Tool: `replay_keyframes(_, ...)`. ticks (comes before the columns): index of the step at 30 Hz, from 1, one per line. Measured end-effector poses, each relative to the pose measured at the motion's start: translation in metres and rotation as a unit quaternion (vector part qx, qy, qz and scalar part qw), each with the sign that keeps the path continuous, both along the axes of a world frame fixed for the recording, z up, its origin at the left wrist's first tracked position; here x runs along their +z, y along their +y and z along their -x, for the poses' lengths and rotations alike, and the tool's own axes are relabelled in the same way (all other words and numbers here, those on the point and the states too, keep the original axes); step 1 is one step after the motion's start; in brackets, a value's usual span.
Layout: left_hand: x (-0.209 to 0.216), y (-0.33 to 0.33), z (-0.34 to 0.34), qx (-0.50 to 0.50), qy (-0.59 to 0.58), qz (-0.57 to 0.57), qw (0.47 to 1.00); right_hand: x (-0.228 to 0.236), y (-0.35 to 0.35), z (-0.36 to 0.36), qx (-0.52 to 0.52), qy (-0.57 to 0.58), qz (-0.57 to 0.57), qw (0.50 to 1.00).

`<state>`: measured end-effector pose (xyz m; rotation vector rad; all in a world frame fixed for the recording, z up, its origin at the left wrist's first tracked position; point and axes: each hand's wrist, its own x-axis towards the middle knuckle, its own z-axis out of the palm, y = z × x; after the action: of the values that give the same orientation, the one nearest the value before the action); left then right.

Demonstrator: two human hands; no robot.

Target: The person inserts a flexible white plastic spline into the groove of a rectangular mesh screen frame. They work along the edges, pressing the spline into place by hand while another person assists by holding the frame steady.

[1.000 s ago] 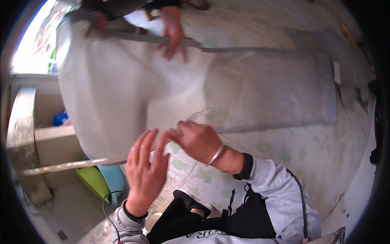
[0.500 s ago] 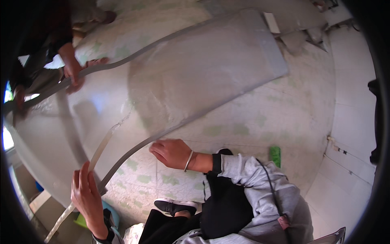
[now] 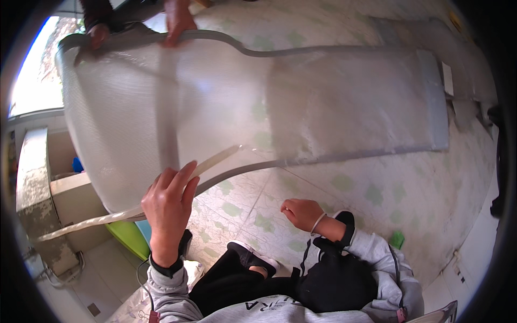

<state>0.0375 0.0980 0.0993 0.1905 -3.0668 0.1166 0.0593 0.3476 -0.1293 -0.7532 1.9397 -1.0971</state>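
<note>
A long translucent mesh sheet (image 3: 215, 102) with grey edging stretches across the view, its left part bulging. My left hand (image 3: 168, 202) is closed at the sheet's near edge, gripping a pale translucent strip (image 3: 218, 159) that passes through it. The strip trails out to the lower left; whether the fingers also pinch the grey edging is hidden. Below the near edge, apart from the sheet, my right hand (image 3: 302, 214) is closed with its fingers curled; what they hold, if anything, cannot be made out. At the far edge, another person's hands (image 3: 179, 24) grip the edging.
A ledge (image 3: 37, 172) with worn paint stands at the left, beside a bright window (image 3: 40, 75). A green and blue plastic item (image 3: 129, 239) lies below my left hand. On the patterned floor sits a green object (image 3: 397, 239) near my right sleeve. Grey sheeting (image 3: 468, 64) lies at the far right.
The view has swung left, so the sheet now lies more level and farther right in the picture. My right hand has moved away from the sheet's edge. My left hand still grips the strip.
</note>
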Motion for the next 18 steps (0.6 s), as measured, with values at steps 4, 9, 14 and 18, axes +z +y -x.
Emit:
replay_keyframes(4, 0.000, -0.008, 0.002, 0.005, 0.079, 0.038, 0.996, -0.001, -0.004, 0.000, -0.006, 0.039, 0.013, 0.999)
replay_keyframes(9, 0.010, -0.012, -0.009, 0.000, 0.092, -0.001, 0.996, -0.006, -0.004, -0.006, 0.014, 0.055, 0.022, 0.998)
replay_keyframes(14, 0.014, -0.010, -0.014, 0.001, 0.101, -0.038, 0.994, 0.000, -0.008, 0.006, 0.049, 0.057, -0.017, 0.997)
replay_keyframes(18, 0.013, -0.012, -0.020, 0.009, 0.085, -0.049, 0.995, 0.005, -0.014, 0.009, 0.044, 0.063, -0.018, 0.997)
